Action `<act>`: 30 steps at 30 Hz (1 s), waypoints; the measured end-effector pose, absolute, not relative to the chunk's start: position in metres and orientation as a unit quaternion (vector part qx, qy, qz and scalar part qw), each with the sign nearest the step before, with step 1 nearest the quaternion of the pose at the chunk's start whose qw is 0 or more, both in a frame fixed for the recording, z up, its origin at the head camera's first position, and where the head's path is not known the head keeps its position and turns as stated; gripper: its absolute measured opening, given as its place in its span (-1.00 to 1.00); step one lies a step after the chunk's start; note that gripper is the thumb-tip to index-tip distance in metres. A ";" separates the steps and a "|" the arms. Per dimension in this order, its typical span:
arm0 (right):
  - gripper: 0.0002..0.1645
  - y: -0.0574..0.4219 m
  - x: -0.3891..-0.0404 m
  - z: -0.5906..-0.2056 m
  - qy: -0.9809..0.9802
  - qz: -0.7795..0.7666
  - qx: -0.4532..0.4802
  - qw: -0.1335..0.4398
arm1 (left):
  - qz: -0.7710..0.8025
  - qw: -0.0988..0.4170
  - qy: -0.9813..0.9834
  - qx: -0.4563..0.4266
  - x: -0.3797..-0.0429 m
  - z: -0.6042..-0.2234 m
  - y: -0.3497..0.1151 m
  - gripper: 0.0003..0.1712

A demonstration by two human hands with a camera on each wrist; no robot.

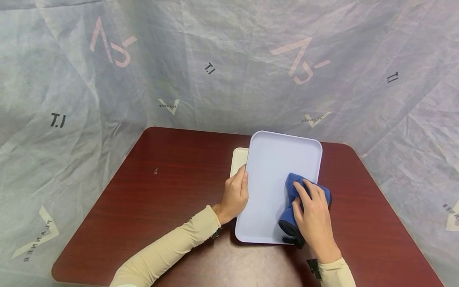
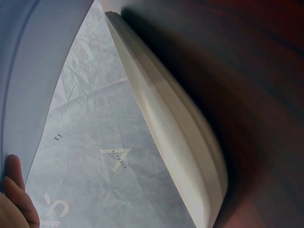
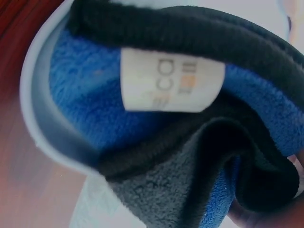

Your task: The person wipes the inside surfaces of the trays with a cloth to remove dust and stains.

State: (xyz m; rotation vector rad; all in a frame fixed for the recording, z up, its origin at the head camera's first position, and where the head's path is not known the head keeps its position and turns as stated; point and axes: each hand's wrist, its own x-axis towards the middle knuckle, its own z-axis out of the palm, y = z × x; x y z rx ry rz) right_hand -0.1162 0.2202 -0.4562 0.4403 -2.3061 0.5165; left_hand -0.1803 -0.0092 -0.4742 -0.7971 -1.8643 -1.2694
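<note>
A pale blue rectangular tray (image 1: 272, 179) is held up tilted above the table. My left hand (image 1: 234, 195) grips its left rim, and in the left wrist view the fingertips (image 2: 15, 171) show at the tray's edge. My right hand (image 1: 313, 215) holds a bunched blue cloth (image 1: 291, 217) against the tray's lower right part, fingers bent over the fabric. In the right wrist view the cloth (image 3: 90, 90) shows a grey underside, black edging and a white label (image 3: 172, 80). Behind the blue tray, a cream tray (image 1: 238, 159) is mostly hidden.
Both trays are over a dark red wooden table (image 1: 172, 179) with rounded corners. Grey printed sheeting (image 1: 229, 67) hangs around its back and sides. In the left wrist view, the cream tray's raised side (image 2: 175, 137) stands close beside the blue tray.
</note>
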 end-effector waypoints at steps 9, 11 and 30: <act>-0.49 0.191 -0.117 -0.449 -0.891 0.191 0.213 0.352 | -0.504 0.362 -0.721 -0.309 -0.179 -0.475 -0.010 -0.63; -0.50 0.183 -0.118 -0.447 -0.891 0.184 0.222 0.349 | -0.505 0.358 -0.723 -0.307 -0.179 -0.475 -0.010 -0.62; -0.58 0.141 -0.124 -0.435 -0.871 0.174 0.297 0.350 | -0.506 0.358 -0.722 -0.308 -0.178 -0.472 -0.011 -0.63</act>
